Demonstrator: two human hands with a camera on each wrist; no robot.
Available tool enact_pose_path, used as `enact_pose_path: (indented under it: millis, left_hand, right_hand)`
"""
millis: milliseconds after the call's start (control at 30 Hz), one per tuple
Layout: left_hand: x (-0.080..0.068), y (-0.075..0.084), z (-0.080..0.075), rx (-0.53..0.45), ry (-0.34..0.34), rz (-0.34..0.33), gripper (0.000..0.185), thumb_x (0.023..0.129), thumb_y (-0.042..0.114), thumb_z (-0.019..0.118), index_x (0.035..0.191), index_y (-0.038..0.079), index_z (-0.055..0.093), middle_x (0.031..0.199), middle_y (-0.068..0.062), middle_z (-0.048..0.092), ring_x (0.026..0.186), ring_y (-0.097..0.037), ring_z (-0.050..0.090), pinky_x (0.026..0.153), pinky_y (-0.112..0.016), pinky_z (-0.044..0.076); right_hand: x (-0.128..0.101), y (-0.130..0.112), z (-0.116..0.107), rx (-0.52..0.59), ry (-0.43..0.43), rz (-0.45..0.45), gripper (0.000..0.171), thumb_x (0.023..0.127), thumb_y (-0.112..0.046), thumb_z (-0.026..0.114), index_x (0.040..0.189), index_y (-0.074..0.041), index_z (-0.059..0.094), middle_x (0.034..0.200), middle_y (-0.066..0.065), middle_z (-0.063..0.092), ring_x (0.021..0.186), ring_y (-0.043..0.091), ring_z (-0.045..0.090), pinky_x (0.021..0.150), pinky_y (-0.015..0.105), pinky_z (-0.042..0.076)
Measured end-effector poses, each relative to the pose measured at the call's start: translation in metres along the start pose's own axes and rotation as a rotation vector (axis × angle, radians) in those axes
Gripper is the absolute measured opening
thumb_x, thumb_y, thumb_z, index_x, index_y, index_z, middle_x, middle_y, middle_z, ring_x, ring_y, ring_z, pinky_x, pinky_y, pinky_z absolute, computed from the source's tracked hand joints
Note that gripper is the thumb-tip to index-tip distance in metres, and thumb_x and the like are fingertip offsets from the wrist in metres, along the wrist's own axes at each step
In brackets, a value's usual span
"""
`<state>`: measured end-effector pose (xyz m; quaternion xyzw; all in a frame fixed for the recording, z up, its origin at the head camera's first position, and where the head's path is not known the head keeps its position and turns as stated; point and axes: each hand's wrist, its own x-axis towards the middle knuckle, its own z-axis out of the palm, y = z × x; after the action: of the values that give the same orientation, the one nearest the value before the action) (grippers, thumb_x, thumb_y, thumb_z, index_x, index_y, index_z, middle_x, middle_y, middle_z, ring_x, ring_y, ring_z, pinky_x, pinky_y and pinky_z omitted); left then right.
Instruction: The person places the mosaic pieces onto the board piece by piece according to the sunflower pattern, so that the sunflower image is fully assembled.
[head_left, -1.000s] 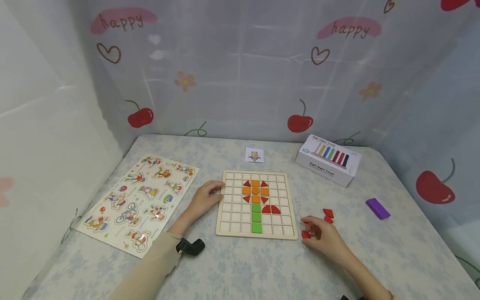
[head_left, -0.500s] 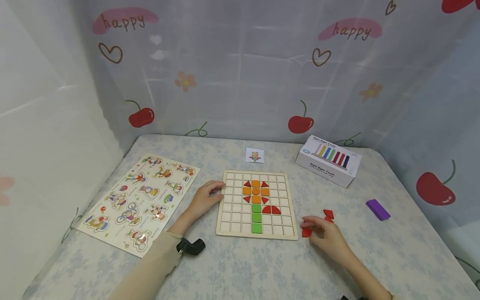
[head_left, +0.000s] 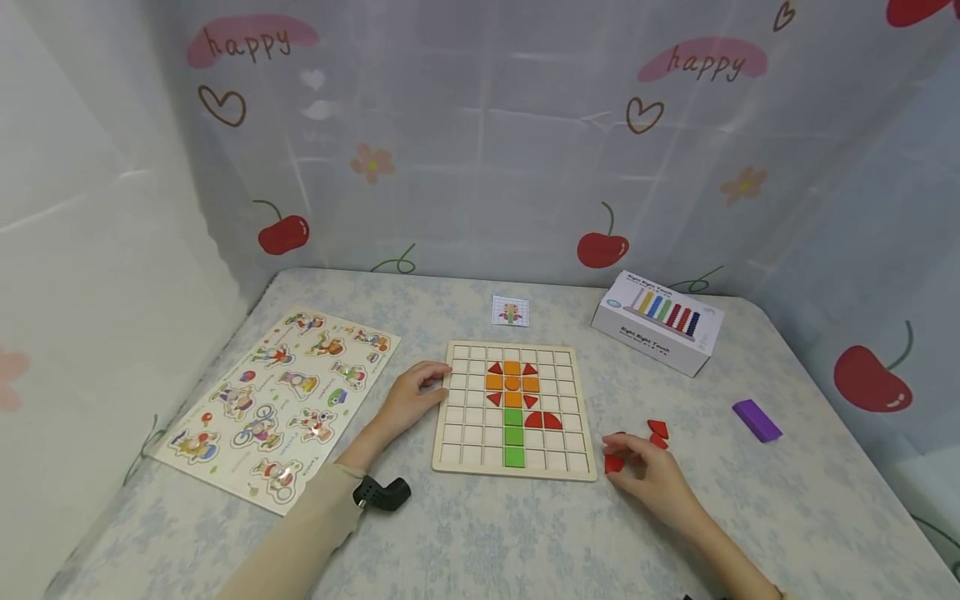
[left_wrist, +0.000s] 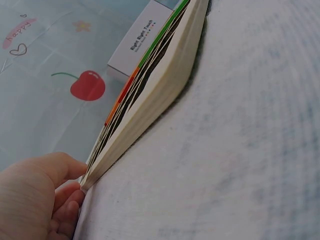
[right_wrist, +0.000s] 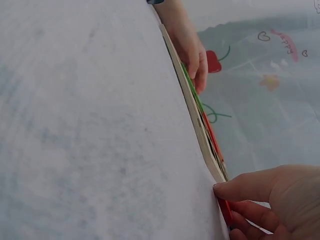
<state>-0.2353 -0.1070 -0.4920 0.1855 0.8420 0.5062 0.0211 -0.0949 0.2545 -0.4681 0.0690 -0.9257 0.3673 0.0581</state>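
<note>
- A red piece (head_left: 612, 463), small and flat, is pinched in the right hand (head_left: 651, 477) just beside the grid board (head_left: 459, 433)'s near right corner.
- Left hand (head_left: 408, 398) rests on the board's left edge, fingers relaxed.
- The white box (head_left: 658, 320) reads "Right Right Touch"; the curtain (head_left: 480, 125) says "happy".

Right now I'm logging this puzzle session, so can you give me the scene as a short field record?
Left hand: rests on the left edge of the grid board
Right hand: pinches a red piece beside the board's right edge
Loose red pieces: on the table, right of the board
Board pattern: orange, red and green flower
Purple block: far right
</note>
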Motion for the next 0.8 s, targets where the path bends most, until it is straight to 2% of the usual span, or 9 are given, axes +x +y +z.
enact_pose_path:
  millis: [267,433,633,800]
  left_hand:
    - [0.0,-0.002,0.0,0.0,-0.004,0.014,0.037,0.092,0.014,0.063,0.129,0.009,0.06,0.132,-0.008,0.057,0.117,-0.024,0.056,0.102,-0.042,0.046]
    - [0.0,-0.003,-0.003,-0.001,0.004,0.025,0.037,0.092,0.013,0.063,0.128,0.008,0.06,0.132,-0.009,0.057,0.117,-0.024,0.056,0.102,-0.042,0.046]
    - [0.0,-0.005,-0.003,0.004,0.002,0.022,0.038,0.091,0.015,0.063,0.129,0.009,0.06,0.132,-0.008,0.057,0.117,-0.024,0.056,0.102,-0.042,0.047]
    - [0.001,-0.005,0.0,0.001,-0.003,0.02,0.037,0.092,0.014,0.063,0.128,0.01,0.06,0.132,-0.008,0.057,0.117,-0.023,0.056,0.102,-0.041,0.047]
  right_hand:
    - [0.003,0.002,-0.001,0.001,0.005,0.0,0.042,0.074,-0.001,0.078,0.113,-0.007,0.066,0.096,-0.001,0.071,0.085,0.005,0.06,0.073,0.019,0.051]
    - [0.017,-0.008,-0.001,0.021,-0.003,-0.056,0.041,0.075,-0.004,0.078,0.114,-0.006,0.066,0.097,0.002,0.071,0.085,0.009,0.061,0.075,0.022,0.053]
    - [0.039,-0.031,0.015,0.086,-0.104,-0.138,0.039,0.078,-0.007,0.077,0.115,-0.003,0.066,0.102,0.006,0.071,0.09,0.013,0.061,0.078,0.027,0.054]
    - [0.052,-0.043,0.036,0.153,-0.211,-0.196,0.034,0.081,-0.006,0.074,0.113,-0.004,0.067,0.105,0.007,0.071,0.092,0.017,0.062,0.077,0.024,0.053]
